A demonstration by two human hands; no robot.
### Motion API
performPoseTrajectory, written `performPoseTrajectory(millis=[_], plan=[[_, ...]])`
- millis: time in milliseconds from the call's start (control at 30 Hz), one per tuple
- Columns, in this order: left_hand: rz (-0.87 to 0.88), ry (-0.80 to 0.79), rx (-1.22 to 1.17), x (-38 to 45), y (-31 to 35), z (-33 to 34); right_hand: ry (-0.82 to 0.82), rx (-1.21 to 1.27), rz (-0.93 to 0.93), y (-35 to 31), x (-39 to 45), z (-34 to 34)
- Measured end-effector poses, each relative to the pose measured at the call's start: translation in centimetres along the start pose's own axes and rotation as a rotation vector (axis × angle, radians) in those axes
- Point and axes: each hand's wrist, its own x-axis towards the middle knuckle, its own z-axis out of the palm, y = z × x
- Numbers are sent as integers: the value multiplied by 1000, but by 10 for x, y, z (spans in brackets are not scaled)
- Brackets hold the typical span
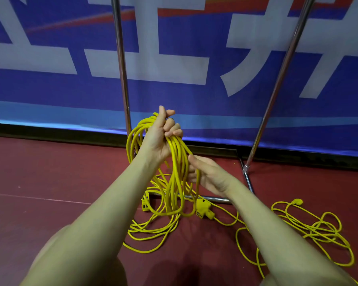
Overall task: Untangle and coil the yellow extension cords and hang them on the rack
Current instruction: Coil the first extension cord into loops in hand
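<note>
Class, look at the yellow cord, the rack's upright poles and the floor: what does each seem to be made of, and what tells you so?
Yellow cord: likely rubber or plastic sheathing, smooth and slightly glossy, bending into soft loops. Rack poles: metal, probably chrome or polished steel, judging by mirror-like streaks of reflection. Floor: dark red, matte, seamless sheet; perhaps vinyl or rubber sports flooring, though the look leaves that open.

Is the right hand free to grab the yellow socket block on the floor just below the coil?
Probably yes: the right hand only touches the hanging coil, which the left hand holds, and the socket block lies uncovered just beneath.
</note>
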Motion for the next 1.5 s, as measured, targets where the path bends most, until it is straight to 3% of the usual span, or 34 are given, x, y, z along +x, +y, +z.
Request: performPoseTrajectory(millis=[233,533,733,833,1100,1333,1500], plan=[[14,46,-20,1,-5,5,-176,21,74,-9,-10,2],[18,118,-91,12,0,0,-289,95,122,-9,-15,-2],[26,188,-137,24,15,-10,-216,-192,156,-10,-23,-16],[38,222,-175,27,22,-17,-99,-321,125,-8,-22,-25],[25,284,-289,30,31,-27,264,-253,25,0,-11,-37],[6,290,-265,27,37,-24,122,-423,124,6,-14,-48],[27,326,-339,30,44,-31,235,-293,-19,8,-12,-41]])
